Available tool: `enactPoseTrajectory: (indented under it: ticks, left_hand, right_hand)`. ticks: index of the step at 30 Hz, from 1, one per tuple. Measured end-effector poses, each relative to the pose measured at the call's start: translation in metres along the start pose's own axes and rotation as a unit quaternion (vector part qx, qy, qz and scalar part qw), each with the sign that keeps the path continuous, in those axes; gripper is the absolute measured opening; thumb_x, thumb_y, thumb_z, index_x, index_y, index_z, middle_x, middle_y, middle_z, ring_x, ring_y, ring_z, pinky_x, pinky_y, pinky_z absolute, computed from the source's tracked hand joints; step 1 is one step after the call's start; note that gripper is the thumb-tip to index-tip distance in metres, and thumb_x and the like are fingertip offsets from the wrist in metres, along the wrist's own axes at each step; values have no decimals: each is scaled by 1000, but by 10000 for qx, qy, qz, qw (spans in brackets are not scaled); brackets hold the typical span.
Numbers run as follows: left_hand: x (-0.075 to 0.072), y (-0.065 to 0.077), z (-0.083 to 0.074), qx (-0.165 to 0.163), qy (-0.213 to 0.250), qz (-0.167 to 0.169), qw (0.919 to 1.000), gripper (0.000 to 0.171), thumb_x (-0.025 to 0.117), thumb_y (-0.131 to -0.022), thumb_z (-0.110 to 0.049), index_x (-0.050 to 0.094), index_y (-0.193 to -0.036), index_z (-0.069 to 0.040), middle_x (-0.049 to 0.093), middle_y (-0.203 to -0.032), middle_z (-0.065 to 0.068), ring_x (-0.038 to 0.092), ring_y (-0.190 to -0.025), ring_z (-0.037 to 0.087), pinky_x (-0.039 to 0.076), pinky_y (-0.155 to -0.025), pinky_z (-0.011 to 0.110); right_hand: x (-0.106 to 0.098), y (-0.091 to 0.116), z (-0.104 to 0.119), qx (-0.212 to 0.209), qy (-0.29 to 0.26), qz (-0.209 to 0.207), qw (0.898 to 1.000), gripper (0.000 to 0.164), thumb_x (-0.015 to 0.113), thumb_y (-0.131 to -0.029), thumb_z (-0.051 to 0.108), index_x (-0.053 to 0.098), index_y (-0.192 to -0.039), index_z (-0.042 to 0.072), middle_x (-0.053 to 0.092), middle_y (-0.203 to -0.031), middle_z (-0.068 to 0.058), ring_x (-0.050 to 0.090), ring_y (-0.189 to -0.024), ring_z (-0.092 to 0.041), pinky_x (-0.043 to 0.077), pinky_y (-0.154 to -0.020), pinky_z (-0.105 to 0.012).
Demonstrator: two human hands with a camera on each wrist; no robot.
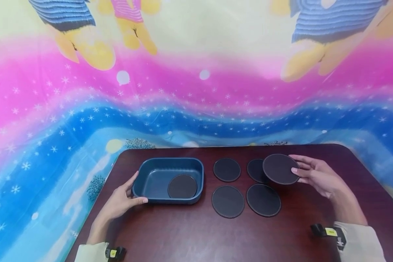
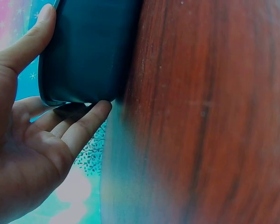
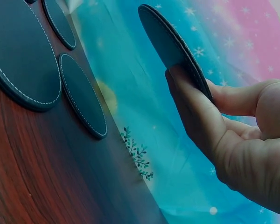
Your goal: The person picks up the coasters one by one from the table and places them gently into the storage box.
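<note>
My left hand point(image 1: 120, 202) grips the left end of a dark blue rectangular dish point(image 1: 200, 178), thumb at the front rim and fingers along the side wall. Inside the dish, toward its right front, lies a round black coaster point(image 1: 182, 186). My right hand point(image 1: 321, 174) pinches another coaster point(image 1: 281, 169) by its right edge, raised above the table and tilted. In the right wrist view this coaster point(image 3: 170, 42) is seen nearly edge-on between thumb and fingers. Below and left of it, several stitched black coasters lie flat, including a front one point(image 1: 264, 200) and a partly covered back one point(image 1: 256, 171).
The dark reddish wooden table point(image 1: 190, 233) carries everything. Two more coasters, one at the back point(image 1: 227, 169) and one at the front point(image 1: 228, 201), lie just right of the dish. A patterned cloth point(image 1: 196, 94) hangs behind the table's far edge.
</note>
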State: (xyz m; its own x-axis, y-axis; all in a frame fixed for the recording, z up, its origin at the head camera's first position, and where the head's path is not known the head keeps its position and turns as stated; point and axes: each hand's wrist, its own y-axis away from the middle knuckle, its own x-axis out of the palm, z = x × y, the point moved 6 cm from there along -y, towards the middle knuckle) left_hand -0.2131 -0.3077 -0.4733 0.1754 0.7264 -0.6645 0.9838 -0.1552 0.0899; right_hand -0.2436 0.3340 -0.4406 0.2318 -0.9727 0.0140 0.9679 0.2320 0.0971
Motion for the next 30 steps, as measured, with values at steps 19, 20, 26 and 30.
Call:
enactPoseTrajectory:
  ticks: [19, 20, 26, 30]
  left_hand:
    - [0, 0, 4, 39, -65, -78, 9999, 111, 87, -91, -43, 16, -174, -22, 37, -170, 29, 56, -143, 50, 64, -98, 49]
    - [0, 0, 4, 46, -81, -92, 9999, 112, 87, -91, -44, 16, -174, -22, 38, -170, 29, 56, -143, 50, 64, -99, 49]
    - [0, 0, 3, 105, -124, -138, 9998, 112, 87, -90, -46, 17, -174, -23, 41, -168, 28, 58, -142, 49, 64, -99, 49]
    - [1, 0, 3, 132, -118, -139, 9997, 112, 87, -90, -45, 17, -174, -22, 42, -168, 28, 59, -142, 48, 64, -98, 48]
  right_hand:
    - [26, -13, -1, 272, 456, 41, 9986, 78, 68, -105, 7, 23, -167, -7, 74, -119, 19, 79, -102, -7, 65, -86, -25]
    - [27, -14, -1, 279, 479, 42, 9985, 78, 69, -105, 7, 23, -167, -7, 74, -119, 20, 79, -103, -6, 65, -86, -25]
    - [39, -18, -1, 259, 177, 98, 9995, 69, 69, -105, 5, 35, -165, 1, 75, -119, 15, 79, -100, -9, 66, -84, -26]
    - [46, -20, 0, 249, 58, 124, 9996, 64, 68, -105, 5, 39, -162, 4, 76, -118, 13, 80, -97, -11, 66, -83, -27]
